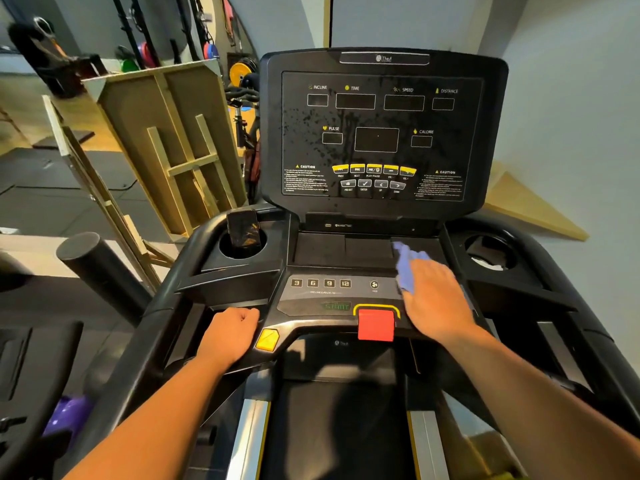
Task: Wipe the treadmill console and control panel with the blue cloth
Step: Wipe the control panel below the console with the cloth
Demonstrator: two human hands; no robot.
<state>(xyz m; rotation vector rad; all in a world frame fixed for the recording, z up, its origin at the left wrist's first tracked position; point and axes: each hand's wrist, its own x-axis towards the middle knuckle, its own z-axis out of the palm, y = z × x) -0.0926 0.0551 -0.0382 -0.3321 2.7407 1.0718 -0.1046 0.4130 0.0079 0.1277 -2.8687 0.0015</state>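
Pressing flat, open-fingered, the right hand [437,299] hid most of the blue cloth [405,265] on the control panel [332,292], while the left hand's [231,336] grip curled round the handlebar [242,310].

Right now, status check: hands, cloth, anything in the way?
Right hand flat, pressing blue cloth on the control panel. Left hand gripping the handrail. Red safety key sits beside the wiping hand.

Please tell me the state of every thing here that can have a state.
Blue cloth: pressed flat on control panel by right hand.
Left hand: grips black handrail.
Upright black console screen: displays dark, speckled with droplets.
Dark phone: standing in left cup holder.
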